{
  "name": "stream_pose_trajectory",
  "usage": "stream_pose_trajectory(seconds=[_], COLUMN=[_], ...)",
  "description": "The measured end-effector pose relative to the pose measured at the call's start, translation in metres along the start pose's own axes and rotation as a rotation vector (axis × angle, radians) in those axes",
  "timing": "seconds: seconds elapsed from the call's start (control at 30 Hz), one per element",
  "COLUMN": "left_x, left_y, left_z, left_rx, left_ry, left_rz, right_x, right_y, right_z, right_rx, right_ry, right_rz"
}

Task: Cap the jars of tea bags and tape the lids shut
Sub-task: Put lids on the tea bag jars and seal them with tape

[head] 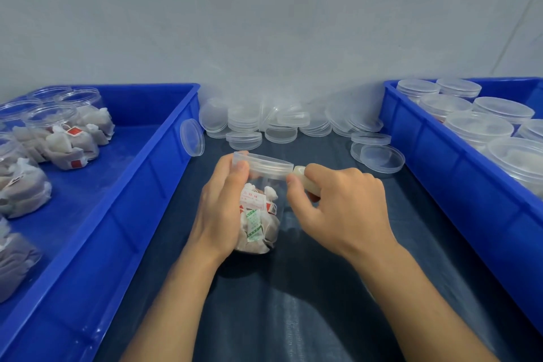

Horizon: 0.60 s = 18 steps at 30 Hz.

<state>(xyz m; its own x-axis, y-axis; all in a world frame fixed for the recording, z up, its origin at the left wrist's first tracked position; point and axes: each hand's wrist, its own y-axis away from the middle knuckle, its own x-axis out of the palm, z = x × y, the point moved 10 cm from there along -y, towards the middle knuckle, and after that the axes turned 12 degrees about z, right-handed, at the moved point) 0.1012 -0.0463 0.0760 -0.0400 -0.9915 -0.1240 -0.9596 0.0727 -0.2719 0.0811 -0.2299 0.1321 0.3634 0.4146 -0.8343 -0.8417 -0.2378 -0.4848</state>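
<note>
A clear plastic jar (258,220) full of tea bags stands on the dark table in the middle, with a clear lid (264,166) on top. My left hand (219,206) grips the jar's left side, thumb up on the lid's rim. My right hand (338,209) holds a small whitish roll of tape (305,182) against the right edge of the lid, thumb beside the rim. The jar's right wall is partly hidden behind my fingers.
A blue bin (152,185) on the left holds several open jars of tea bags (67,141). A blue bin (440,173) on the right holds several capped jars (479,126). Loose clear lids (279,123) are piled along the back wall and beside the right bin.
</note>
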Motion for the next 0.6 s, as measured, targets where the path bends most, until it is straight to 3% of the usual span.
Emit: stream_pose_trajectory(seconds=[0.3, 0.6], left_x=[0.002, -0.015], left_y=[0.002, 0.0], left_z=[-0.006, 0.001], left_rx=[-0.028, -0.029], left_ry=[-0.157, 0.066], left_rz=[-0.014, -0.074], right_x=[0.005, -0.003], right_y=[0.0, 0.004], right_z=[-0.003, 0.021], right_rx=[0.046, -0.023], right_ry=[-0.007, -0.012], right_rz=[0.022, 0.016])
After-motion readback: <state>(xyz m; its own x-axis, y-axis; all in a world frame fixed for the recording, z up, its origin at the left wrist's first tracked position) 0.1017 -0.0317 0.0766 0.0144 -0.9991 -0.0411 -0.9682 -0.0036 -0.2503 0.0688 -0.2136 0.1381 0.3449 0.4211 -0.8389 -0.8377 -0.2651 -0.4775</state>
